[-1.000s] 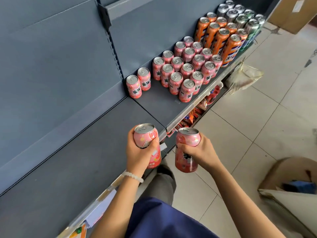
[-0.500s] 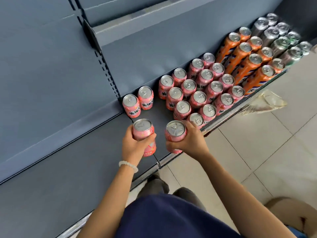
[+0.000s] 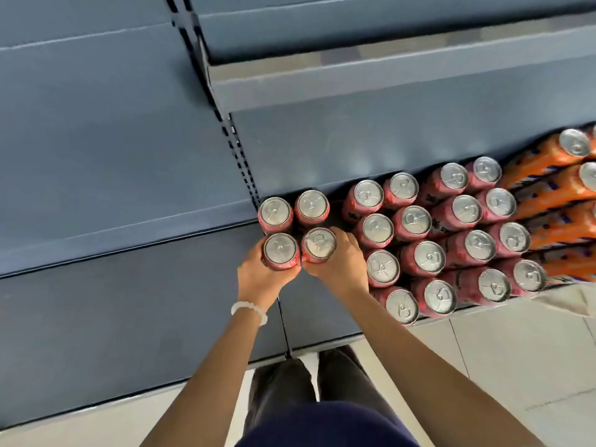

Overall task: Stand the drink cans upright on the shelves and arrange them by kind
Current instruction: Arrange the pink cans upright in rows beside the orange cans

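I look straight down on a blue-grey shelf [image 3: 322,317]. My left hand [image 3: 261,279] grips a pink can [image 3: 280,251] and my right hand [image 3: 338,269] grips another pink can [image 3: 320,245]; both cans are upright, side by side, low over or on the shelf. Directly behind them stand two pink cans [image 3: 293,208] at the shelf's back left. To the right stands a block of several upright pink cans [image 3: 451,240], then tall orange cans [image 3: 561,195] at the far right.
An upper shelf [image 3: 387,72] overhangs the back. A bare shelf section [image 3: 113,311] stretches to the left. Pale floor tiles [image 3: 516,366] and my legs lie below the shelf edge. A light bag corner [image 3: 574,301] shows at the right.
Both hands carried their pink cans forward from in front of the shelf edge to right behind the two rear cans. My view tilted to look straight down.
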